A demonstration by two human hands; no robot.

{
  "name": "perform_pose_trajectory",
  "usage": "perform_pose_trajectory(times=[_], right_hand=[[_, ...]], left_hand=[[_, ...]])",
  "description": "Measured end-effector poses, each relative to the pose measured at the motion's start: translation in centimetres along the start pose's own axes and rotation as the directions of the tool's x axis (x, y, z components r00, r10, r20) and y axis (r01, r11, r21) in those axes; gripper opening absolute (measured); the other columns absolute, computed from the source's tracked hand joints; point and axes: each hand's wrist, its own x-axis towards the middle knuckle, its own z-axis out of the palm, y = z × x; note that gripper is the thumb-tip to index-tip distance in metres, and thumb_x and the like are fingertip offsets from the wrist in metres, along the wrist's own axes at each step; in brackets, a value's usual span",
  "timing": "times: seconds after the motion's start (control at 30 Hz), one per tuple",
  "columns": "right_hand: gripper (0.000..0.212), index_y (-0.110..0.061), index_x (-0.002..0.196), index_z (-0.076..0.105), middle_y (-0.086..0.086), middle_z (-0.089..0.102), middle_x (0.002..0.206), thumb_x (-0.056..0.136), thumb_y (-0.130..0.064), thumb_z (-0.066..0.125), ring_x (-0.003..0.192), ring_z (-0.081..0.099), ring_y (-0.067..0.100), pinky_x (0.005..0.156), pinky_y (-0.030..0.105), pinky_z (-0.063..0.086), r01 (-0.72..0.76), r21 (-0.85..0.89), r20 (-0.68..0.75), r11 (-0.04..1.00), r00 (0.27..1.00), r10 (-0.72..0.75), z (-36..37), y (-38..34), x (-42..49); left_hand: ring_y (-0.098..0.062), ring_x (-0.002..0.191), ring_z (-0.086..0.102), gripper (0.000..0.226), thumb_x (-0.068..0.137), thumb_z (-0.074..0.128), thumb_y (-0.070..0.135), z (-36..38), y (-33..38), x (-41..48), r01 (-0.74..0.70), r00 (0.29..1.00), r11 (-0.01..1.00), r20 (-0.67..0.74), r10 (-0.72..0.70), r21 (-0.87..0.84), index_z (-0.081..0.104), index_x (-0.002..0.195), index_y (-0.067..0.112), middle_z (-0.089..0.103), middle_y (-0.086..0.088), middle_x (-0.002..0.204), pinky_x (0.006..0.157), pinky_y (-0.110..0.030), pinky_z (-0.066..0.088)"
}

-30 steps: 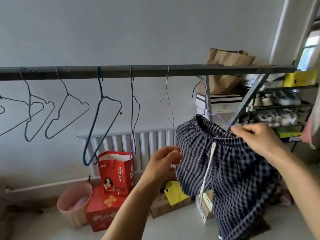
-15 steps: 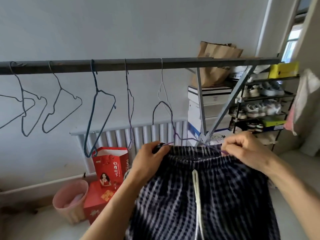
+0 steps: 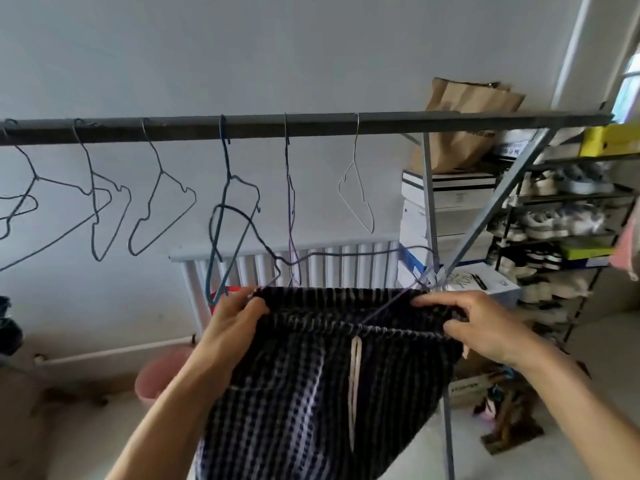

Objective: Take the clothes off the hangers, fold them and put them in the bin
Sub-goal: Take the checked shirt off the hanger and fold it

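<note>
checked drawstring bottoms (image 3: 311, 393) – dark blue and white, elastic waistband, white drawstring (image 3: 355, 368) hanging at centre – sit below the middle of the clothes rail (image 3: 311, 123), held up by both hands. the lower part of the garment runs out of frame.

left hand (image 3: 235, 317): thumb and fingers pinch the left end of the waistband, below the rail's fourth hanger hook.

right hand (image 3: 485, 327): fingers curl over the right end of the waistband, below the rail's right section. the hands are well apart, and the waistband is stretched flat between them.

a dark wire hanger (image 3: 227, 206) is inside the waistband. its hook sits below the rail, not on it, and crosses in front of a blue hanger (image 3: 225, 168) that hangs from the rail. one arm of the wire shows across the open waistband.

empty wire hangers (image 3: 161, 174) hang along the left and middle of the rail; a white wire hanger (image 3: 356, 188) hangs right of them.

behind and below the rail: a white radiator (image 3: 346, 258). below the rail's left half, on the floor – a pink bin (image 3: 152, 379), partly hidden by the left forearm. beyond the rail's right end: a shoe rack (image 3: 554, 202), stacked shoe boxes (image 3: 446, 202) and a brown paper bag (image 3: 464, 126).
</note>
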Motion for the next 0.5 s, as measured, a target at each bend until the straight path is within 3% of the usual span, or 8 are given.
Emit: perform_pose_trajectory(times=[0.07, 0.17, 0.27, 0.3, 0.33, 0.4, 0.5], right_hand=[[0.059, -0.036, 0.118, 0.060, 0.002, 0.064, 0.113, 0.076, 0.006, 0.059, 0.108, 0.062, 0.014, 0.090, 0.026, 0.051, -0.018, 0.194, 0.076, 0.981, 0.997, 0.003, 1.4, -0.3, 0.6], [0.057, -0.018, 0.119, 0.060, 0.011, 0.062, 0.106, 0.064, -0.005, 0.064, 0.094, 0.060, 0.022, 0.078, 0.033, 0.049, 0.003, 0.522, 0.033, 0.853, 0.999, -0.023, 2.1, -0.8, 0.9], [0.053, -0.010, 0.107, 0.063, 0.007, 0.065, 0.096, 0.062, -0.027, 0.086, 0.072, 0.057, 0.013, 0.057, 0.025, 0.044, 0.042, 0.882, -0.042, 0.469, 0.999, -0.010, 1.8, -1.3, 1.2], [0.047, -0.011, 0.102, 0.063, 0.006, 0.065, 0.091, 0.067, -0.035, 0.083, 0.064, 0.055, 0.010, 0.051, 0.022, 0.042, 0.069, 0.939, -0.083, 0.337, 0.996, 0.026, 1.6, -1.3, 1.2], [0.037, -0.013, 0.097, 0.063, 0.005, 0.064, 0.086, 0.074, -0.039, 0.075, 0.058, 0.051, 0.008, 0.047, 0.019, 0.039, 0.107, 0.957, -0.128, 0.269, 0.990, 0.064, 1.4, -1.4, 1.3], [0.041, -0.015, 0.094, 0.062, 0.002, 0.061, 0.077, 0.071, -0.047, 0.074, 0.050, 0.045, 0.007, 0.041, 0.018, 0.032, 0.143, 0.933, -0.180, 0.329, 0.980, 0.083, 1.1, -1.4, 1.2], [0.073, -0.009, 0.090, 0.065, 0.004, 0.061, 0.064, 0.046, -0.064, 0.086, 0.039, 0.037, 0.007, 0.036, 0.015, 0.024, 0.173, 0.810, -0.243, 0.560, 0.969, 0.052, 0.5, -1.9, 0.4]], left_hand=[[-0.013, 0.055, 0.053, 0.027, 0.097, 0.041, 0.001, 1.4, -0.3, -0.3, -0.066, 0.996, 0.995, 0.072, 0.061, 0.080, 0.060, 0.079, 0.008, 0.056, -0.002, 0.061, 0.049, -0.022, 0.040], [-0.008, 0.050, 0.041, 0.029, 0.094, 0.038, -0.002, 2.1, 0.0, 0.1, -0.135, 0.990, 0.983, 0.070, 0.126, 0.127, 0.047, 0.070, 0.012, 0.044, 0.006, 0.053, 0.045, -0.022, 0.031], [-0.007, 0.049, 0.038, 0.028, 0.093, 0.038, -0.003, 2.0, 0.3, 0.5, -0.133, 0.990, 0.985, 0.071, 0.125, 0.110, 0.043, 0.070, 0.012, 0.040, 0.007, 0.053, 0.044, -0.020, 0.029], [-0.007, 0.048, 0.038, 0.028, 0.093, 0.037, -0.003, 2.1, 0.4, 0.5, -0.128, 0.990, 0.985, 0.070, 0.121, 0.114, 0.042, 0.070, 0.012, 0.040, 0.007, 0.053, 0.043, -0.020, 0.029], [-0.007, 0.048, 0.038, 0.028, 0.093, 0.037, -0.003, 2.2, 0.4, 0.6, -0.127, 0.990, 0.984, 0.071, 0.119, 0.121, 0.042, 0.070, 0.011, 0.040, 0.007, 0.052, 0.043, -0.020, 0.029], [-0.008, 0.049, 0.037, 0.029, 0.094, 0.037, -0.004, 2.3, 0.2, 0.8, -0.126, 0.991, 0.981, 0.066, 0.117, 0.148, 0.041, 0.070, 0.011, 0.040, 0.006, 0.053, 0.044, -0.021, 0.029], [-0.013, 0.054, 0.036, 0.029, 0.093, 0.038, -0.006, 2.1, -0.4, 1.2, -0.125, 0.992, 0.970, 0.040, 0.120, 0.208, 0.039, 0.070, 0.012, 0.039, 0.001, 0.059, 0.049, -0.028, 0.029]])
